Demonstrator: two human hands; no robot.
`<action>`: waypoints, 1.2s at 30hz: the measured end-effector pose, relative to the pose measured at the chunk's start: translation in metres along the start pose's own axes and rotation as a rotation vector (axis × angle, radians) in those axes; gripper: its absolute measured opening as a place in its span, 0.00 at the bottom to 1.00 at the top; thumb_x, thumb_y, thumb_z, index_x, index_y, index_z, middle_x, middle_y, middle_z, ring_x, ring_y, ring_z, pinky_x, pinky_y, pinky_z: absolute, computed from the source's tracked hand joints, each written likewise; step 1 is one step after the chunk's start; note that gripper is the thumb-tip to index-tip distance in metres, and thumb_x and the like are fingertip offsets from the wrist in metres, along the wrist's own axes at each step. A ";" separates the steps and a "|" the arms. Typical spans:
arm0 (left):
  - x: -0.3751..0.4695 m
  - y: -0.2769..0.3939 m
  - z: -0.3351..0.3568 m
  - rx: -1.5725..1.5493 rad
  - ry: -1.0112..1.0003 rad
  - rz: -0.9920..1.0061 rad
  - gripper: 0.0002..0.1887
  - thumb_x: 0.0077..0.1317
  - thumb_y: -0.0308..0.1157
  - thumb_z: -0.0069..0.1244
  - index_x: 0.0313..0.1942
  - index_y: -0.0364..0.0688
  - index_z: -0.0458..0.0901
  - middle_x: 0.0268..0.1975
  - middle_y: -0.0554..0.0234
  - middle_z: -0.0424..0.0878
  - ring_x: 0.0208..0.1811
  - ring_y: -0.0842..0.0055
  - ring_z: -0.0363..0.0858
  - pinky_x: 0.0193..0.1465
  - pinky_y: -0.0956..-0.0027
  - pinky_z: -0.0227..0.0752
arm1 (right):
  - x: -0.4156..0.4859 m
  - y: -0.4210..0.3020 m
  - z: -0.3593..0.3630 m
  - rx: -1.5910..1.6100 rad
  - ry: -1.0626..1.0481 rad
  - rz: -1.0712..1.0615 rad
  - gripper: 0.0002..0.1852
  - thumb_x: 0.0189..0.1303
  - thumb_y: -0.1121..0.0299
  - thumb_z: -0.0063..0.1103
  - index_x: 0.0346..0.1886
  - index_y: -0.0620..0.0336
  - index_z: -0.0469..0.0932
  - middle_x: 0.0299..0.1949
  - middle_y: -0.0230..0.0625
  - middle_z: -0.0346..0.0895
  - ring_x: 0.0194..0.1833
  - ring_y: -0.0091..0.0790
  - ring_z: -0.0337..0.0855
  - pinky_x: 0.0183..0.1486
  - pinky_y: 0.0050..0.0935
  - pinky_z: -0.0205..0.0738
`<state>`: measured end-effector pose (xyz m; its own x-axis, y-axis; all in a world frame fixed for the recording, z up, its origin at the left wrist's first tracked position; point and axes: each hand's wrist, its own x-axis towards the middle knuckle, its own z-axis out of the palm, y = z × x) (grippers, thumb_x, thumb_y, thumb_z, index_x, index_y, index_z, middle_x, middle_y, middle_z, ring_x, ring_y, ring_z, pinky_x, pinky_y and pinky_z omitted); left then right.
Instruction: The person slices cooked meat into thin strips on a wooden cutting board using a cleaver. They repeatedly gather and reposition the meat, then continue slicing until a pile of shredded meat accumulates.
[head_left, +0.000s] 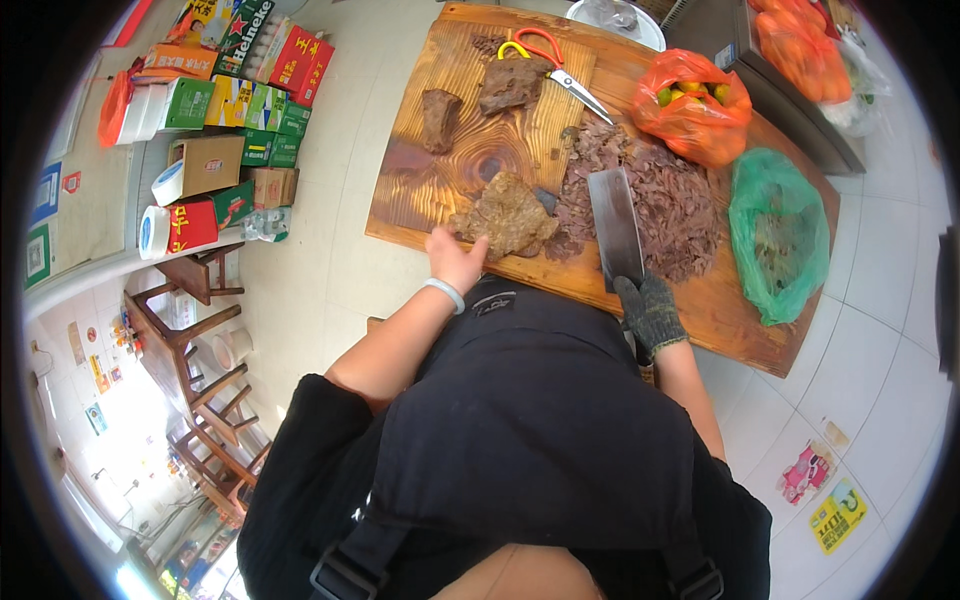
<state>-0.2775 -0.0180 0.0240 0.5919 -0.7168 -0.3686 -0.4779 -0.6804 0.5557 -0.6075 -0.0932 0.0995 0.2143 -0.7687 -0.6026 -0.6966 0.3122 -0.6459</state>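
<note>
My left hand (456, 259), bare and with a pale bangle at the wrist, grips the near left corner of a brown slab of cooked meat (514, 214). The slab lies at the near edge of a wooden board (412, 180). My right hand (651, 315) wears a dark knitted glove and holds a cleaver (619, 221). Its broad blade points away from me, over the near left side of a heap of sliced meat (671, 210). Two more chunks of meat, one narrow (441, 120) and one thicker (514, 84), rest farther back on the board.
Scissors (574, 90) with red and yellow handles lie behind the heap. An orange plastic bag of fruit (694, 135) and a green plastic bag (780, 236) stand at the right. Cartons (206, 161) are stacked at the left, above wooden stools (191, 337). A metal cabinet (787, 97) adjoins the table.
</note>
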 end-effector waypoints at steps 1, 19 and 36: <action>0.001 0.006 -0.006 0.073 0.033 0.278 0.43 0.54 0.50 0.74 0.62 0.33 0.72 0.60 0.36 0.76 0.65 0.49 0.73 0.68 0.51 0.69 | 0.002 -0.003 -0.001 -0.040 -0.008 -0.037 0.18 0.71 0.60 0.59 0.52 0.66 0.83 0.46 0.57 0.86 0.51 0.60 0.86 0.54 0.48 0.77; 0.011 0.052 0.028 0.428 -0.212 0.971 0.60 0.48 0.68 0.68 0.70 0.28 0.69 0.72 0.38 0.66 0.76 0.45 0.61 0.79 0.52 0.58 | 0.033 -0.067 0.008 -0.768 -0.066 -0.201 0.14 0.71 0.63 0.51 0.50 0.59 0.81 0.43 0.54 0.87 0.48 0.56 0.89 0.52 0.54 0.80; 0.007 0.041 0.030 0.475 -0.318 0.929 0.56 0.51 0.71 0.63 0.66 0.30 0.75 0.70 0.42 0.71 0.75 0.48 0.63 0.81 0.54 0.54 | 0.038 -0.057 0.026 -0.900 -0.120 -0.323 0.10 0.68 0.72 0.52 0.49 0.61 0.78 0.42 0.50 0.88 0.44 0.54 0.91 0.45 0.53 0.83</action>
<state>-0.3122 -0.0554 0.0223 -0.2915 -0.9418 -0.1676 -0.8942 0.2060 0.3975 -0.5416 -0.1255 0.1016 0.5216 -0.6648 -0.5347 -0.8452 -0.4881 -0.2176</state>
